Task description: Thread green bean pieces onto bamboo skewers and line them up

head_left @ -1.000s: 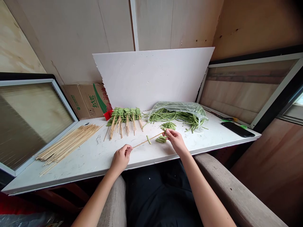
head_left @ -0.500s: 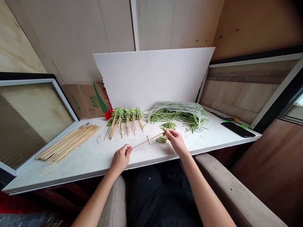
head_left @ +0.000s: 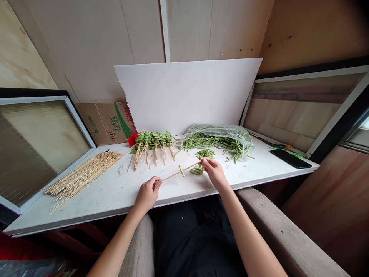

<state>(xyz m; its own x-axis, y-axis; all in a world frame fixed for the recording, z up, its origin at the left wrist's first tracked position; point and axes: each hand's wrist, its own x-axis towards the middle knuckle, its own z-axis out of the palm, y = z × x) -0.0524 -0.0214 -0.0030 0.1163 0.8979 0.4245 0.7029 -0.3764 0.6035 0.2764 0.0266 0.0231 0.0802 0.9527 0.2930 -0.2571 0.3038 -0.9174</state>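
My left hand point(head_left: 150, 189) pinches the lower end of a thin wooden skewer point(head_left: 172, 176) above the table's front part. One green bean piece point(head_left: 181, 171) sits across the skewer about midway. At the skewer's other end, my right hand point(head_left: 211, 169) is closed on a green bean piece point(head_left: 201, 159), partly hidden by the fingers. Beside and below my right hand lies a small pile of cut bean pieces point(head_left: 196, 170). Just behind it is another pile of cut beans point(head_left: 206, 154).
Bean-loaded skewers point(head_left: 154, 137) are stacked at the back; loose skewers point(head_left: 86, 175) lie on the left of the white table point(head_left: 115, 192). A plastic bag of long beans point(head_left: 216, 140) is behind my right hand. A black phone point(head_left: 290, 158) lies at the right.
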